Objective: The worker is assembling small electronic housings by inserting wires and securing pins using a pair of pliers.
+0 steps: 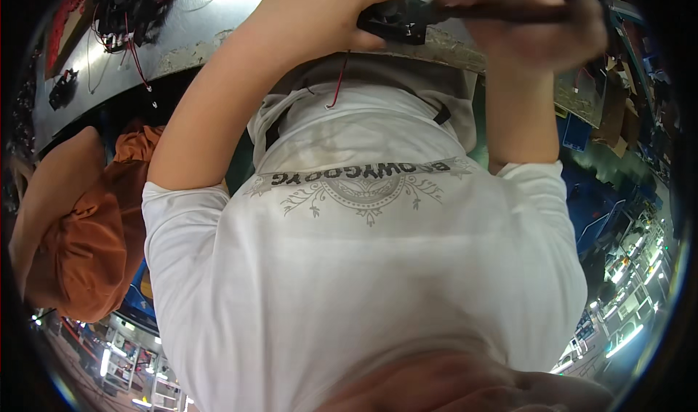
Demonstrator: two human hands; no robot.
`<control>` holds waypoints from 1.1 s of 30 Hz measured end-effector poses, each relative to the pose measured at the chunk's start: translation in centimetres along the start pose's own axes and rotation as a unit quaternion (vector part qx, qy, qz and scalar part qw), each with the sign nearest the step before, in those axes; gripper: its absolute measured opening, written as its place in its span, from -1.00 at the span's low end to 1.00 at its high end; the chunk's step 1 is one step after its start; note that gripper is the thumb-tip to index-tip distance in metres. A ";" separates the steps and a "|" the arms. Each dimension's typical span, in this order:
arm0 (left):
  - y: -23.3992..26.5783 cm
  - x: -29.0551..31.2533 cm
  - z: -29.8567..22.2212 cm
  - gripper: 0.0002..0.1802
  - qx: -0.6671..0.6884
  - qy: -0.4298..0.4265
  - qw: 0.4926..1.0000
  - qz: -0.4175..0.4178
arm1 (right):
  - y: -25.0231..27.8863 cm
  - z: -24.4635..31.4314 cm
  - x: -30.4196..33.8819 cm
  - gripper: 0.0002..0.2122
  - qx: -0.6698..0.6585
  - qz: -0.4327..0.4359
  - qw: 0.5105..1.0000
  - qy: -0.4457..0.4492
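Note:
Near the top edge, my left hand (334,12) is closed around a small black plastic part (396,25), its fingers wrapped over the left end. A thin red wire (340,85) with a white connector hangs below that hand, over the edge of the metal worktable (240,30). To the right of the part, motion smears my right hand (534,30). Its fingers are closed on a long, dark, narrow tool (509,12), whose left end reaches toward the black part. Blur hides the tool's exact kind and whether it touches the part.
Black parts with red wires (134,19) are piled on the table at the upper left, beside another small black part (64,90). A co-worker in orange clothing (91,256) sits close on my left. Blue bins (576,132) and cardboard (618,114) stand at the right.

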State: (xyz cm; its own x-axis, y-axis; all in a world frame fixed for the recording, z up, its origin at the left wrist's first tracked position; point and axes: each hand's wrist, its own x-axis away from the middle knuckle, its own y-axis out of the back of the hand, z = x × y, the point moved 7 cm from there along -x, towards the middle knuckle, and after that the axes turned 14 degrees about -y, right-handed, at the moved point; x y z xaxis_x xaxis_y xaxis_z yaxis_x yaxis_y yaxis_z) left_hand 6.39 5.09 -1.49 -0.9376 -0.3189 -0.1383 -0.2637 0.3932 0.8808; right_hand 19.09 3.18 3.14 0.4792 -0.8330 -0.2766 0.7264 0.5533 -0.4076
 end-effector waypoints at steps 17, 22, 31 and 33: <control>-0.3 0.9 -0.5 -0.34 -0.023 0.038 0.998 -0.035 | 2.9 -1.1 5.1 -0.40 -0.157 -0.113 0.976 0.099; 0.3 0.5 -0.6 -0.36 0.040 0.035 0.998 -0.015 | -2.2 -2.0 8.4 -0.40 0.209 0.008 0.949 0.237; -0.5 0.6 0.0 -0.35 0.014 0.064 0.998 -0.019 | -0.1 -0.4 7.6 -0.16 0.117 -0.012 0.986 0.116; -0.6 0.6 -0.1 -0.35 0.019 0.065 0.998 -0.014 | 0.2 -0.9 7.8 -0.17 0.106 -0.022 0.987 0.120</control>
State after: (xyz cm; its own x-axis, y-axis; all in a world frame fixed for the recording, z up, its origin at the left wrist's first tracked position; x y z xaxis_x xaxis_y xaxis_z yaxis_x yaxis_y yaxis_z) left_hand 6.04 4.59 -2.01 -0.8931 -0.4383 -0.1009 -0.3006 0.4148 0.8588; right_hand 22.56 -3.14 0.14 0.3335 -0.8162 -0.4717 0.8424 0.4827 -0.2397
